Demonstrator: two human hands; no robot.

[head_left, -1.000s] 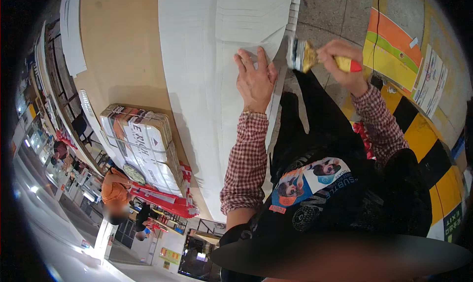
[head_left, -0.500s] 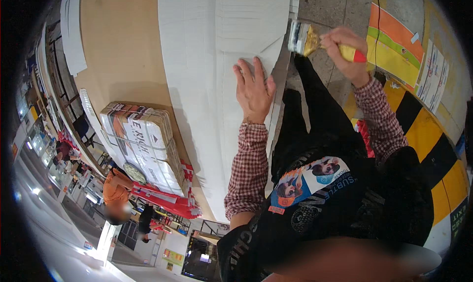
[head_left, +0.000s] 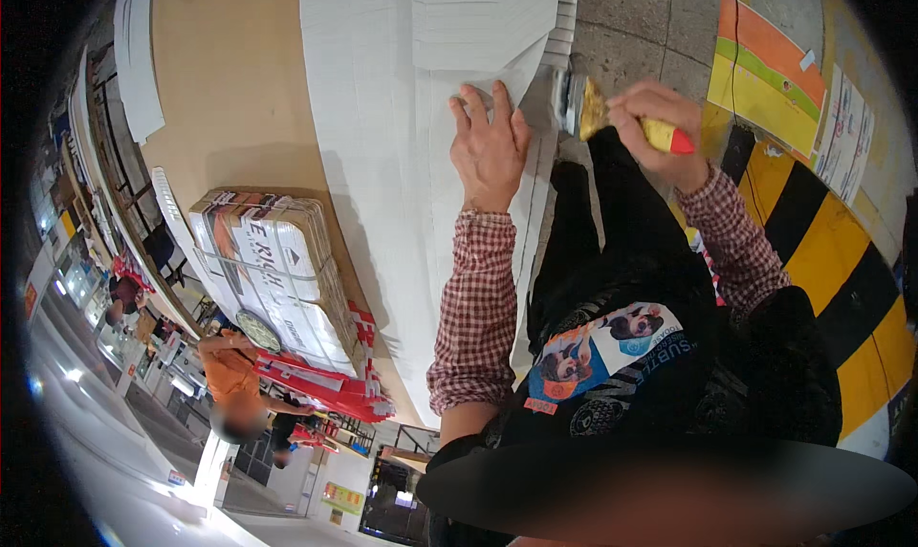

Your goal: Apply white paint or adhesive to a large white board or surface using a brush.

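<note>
Clock positions are read from the left hand (head_left: 486, 155), twelve lying straight out past its fingertips. That hand lies palm down on the white sheets (head_left: 368, 88), fingers spread, resting on them rather than grasping. The right hand (head_left: 669, 106), at three o'clock, is curled around the handle of a paintbrush (head_left: 593, 112). The paintbrush is at two o'clock, its bristle end facing the edge of the white sheets; blur there prevents me from telling whether it touches.

Handling, in my judgement: the paintbrush is light, with a rigid handle and a softer, flexible head. The yellow, red-ended handle is the proper hold, clear of the bristles; it could turn slippery if wet, which I cannot confirm. The white sheets look thin and bendable, each light but weightier as a stack. A fold rises at one o'clock, just beyond the fingertips, so creasing or tearing is the chief risk. Steady them with a flat palm; lift by the free edge toward two o'clock.

At eight o'clock a strapped bundle (head_left: 296, 284) lies on the brown board (head_left: 229, 69), beside red-and-white pieces (head_left: 330, 389). It looks heavy and firm: grip beneath its ends, not by the straps.
</note>
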